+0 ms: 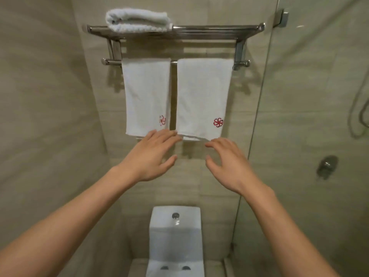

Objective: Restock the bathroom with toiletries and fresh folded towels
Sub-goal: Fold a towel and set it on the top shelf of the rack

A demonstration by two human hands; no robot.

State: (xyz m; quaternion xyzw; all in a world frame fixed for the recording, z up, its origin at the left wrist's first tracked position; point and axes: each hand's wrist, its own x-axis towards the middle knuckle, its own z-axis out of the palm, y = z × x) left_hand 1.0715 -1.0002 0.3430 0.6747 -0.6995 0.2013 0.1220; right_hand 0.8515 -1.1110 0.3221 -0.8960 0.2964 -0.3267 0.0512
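Observation:
Two white towels with red flower logos hang side by side on the lower bar of a chrome wall rack (215,30): the left hanging towel (146,96) and the right hanging towel (203,96). A folded white towel (137,20) lies on the rack's top shelf at the left. My left hand (151,156) is raised with fingers spread, its fingertips at the bottom edges of the two towels. My right hand (227,162) is open just below the right towel's lower hem, holding nothing.
A white toilet tank (175,236) with a chrome flush button stands directly below. A glass shower partition (257,126) rises on the right, with a shower hose and valve behind it. Beige tiled walls enclose the left and back.

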